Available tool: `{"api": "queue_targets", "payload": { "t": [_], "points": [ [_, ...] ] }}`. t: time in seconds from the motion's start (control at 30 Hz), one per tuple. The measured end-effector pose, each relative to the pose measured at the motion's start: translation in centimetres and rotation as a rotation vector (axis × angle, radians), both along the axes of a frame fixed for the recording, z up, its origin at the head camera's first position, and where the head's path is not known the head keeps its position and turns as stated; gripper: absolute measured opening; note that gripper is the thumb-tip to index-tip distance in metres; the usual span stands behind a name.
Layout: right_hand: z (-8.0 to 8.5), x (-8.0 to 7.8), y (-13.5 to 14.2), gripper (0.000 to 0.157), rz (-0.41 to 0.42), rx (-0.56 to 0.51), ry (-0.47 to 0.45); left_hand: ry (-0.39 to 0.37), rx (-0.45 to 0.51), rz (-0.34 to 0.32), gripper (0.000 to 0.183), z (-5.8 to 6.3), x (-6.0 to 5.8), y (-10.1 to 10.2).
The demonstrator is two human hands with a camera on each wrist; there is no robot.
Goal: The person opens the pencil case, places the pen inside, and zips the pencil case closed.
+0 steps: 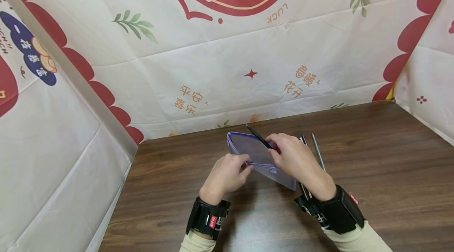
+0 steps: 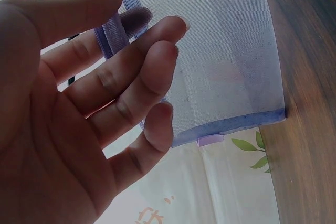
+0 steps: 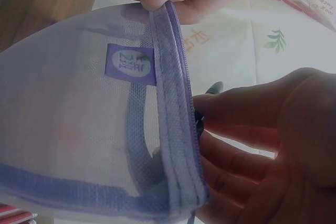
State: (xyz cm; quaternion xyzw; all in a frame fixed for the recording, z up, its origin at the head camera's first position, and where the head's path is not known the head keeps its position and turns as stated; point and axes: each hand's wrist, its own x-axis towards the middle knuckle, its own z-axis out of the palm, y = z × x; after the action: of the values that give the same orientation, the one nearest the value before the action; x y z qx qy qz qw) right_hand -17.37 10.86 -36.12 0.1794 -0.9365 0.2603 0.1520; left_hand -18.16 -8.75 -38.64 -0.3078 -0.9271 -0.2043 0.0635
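Currently, purple mesh pouch (image 1: 261, 155): tilted over the surface (image 1: 383, 165), its mouth parted; whether anything lies inside, I cannot tell.
Left grip (image 1: 225, 173): thumb and finger pinched on the pouch's zipped edge.
Right grip (image 1: 296, 159): clamped on a black pen (image 1: 258, 135), at the pouch's mouth.
Thin green pencil (image 1: 318, 151): on the surface, just right of my right grip.

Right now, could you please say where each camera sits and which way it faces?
Head: on the head, facing forward and down at the pouch; left hand, right hand and sleeves show.
Left wrist: worn there, facing the pouch; both hands partly show.
Right wrist: worn there, facing the pouch; both hands partly show.
Wrist views share the pouch.
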Motion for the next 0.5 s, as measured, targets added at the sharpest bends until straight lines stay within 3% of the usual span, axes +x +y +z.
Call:
{"api": "queue_targets", "payload": {
  "t": [0.5],
  "points": [
    [0.01,0.18,-0.29,0.018,-0.001,0.055,-0.02,-0.032,0.012,-0.001,0.013,0.05,0.05,-0.02]
  ]
}}
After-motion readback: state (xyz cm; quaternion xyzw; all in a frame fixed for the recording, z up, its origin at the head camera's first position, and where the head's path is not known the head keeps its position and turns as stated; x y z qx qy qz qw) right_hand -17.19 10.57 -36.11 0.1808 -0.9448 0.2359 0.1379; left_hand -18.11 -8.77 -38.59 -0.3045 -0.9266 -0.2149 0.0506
